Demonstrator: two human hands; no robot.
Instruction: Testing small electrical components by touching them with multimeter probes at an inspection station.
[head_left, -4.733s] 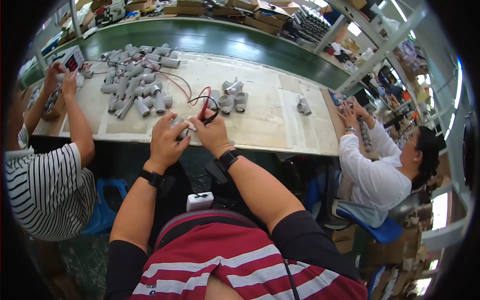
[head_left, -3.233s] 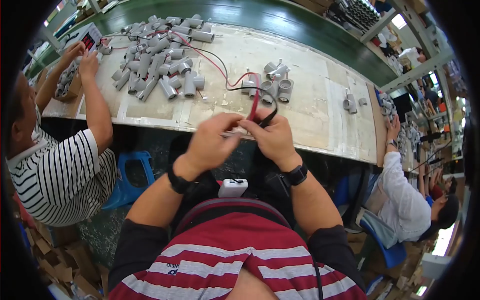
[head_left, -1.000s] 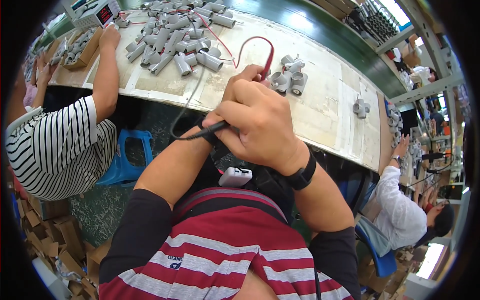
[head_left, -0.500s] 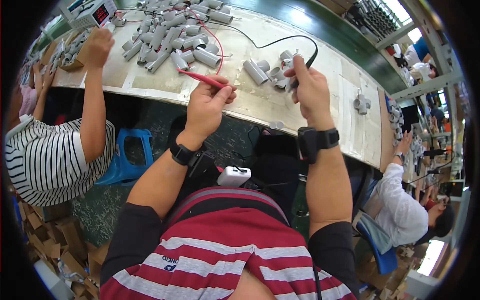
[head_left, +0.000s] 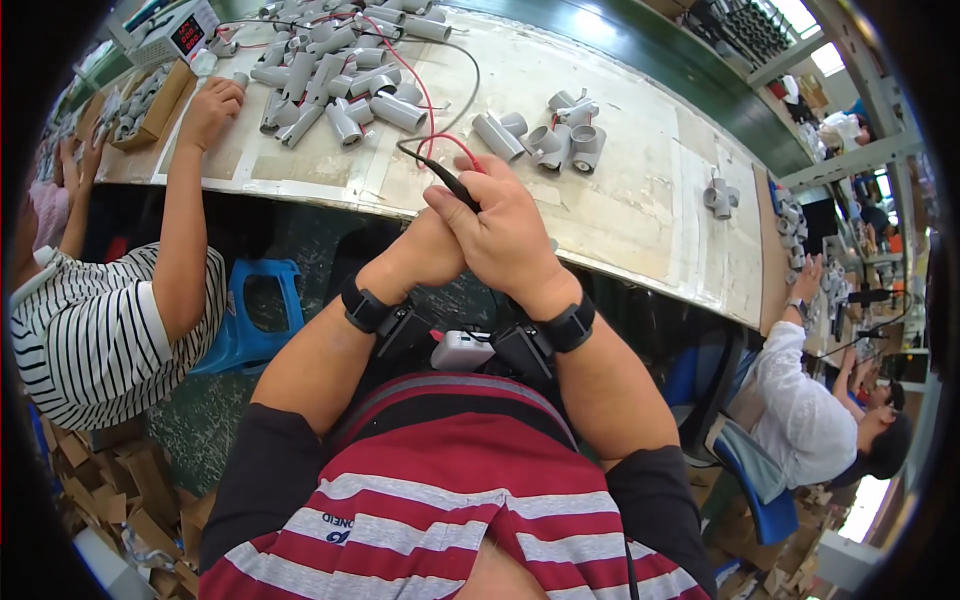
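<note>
My right hand (head_left: 510, 230) is closed around a black test probe (head_left: 448, 180), whose tail end sticks out past the thumb. A red test probe (head_left: 474, 163) shows at the fingers of the same hand; which hand grips it cannot be made out. My left hand (head_left: 425, 248) lies against the right one, with its fingers hidden behind it. Both hands are over the table's near edge. Beyond them stand several grey pipe fittings (head_left: 585, 148), some with small wires, and one grey tee fitting (head_left: 497, 137) lies on its side.
A heap of grey fittings (head_left: 325, 75) covers the table's far left, near a power supply (head_left: 178, 35) with red digits. Another grey fitting (head_left: 718, 198) stands at the right. Co-workers sit on both sides; one's hand (head_left: 212, 112) reaches onto the table. A white box (head_left: 462, 350) is below my hands.
My right hand has moved left from the standing fittings, bringing the black probe to my left hand. The red probe has shifted right. At the left, the co-worker's hand has lowered to the table.
</note>
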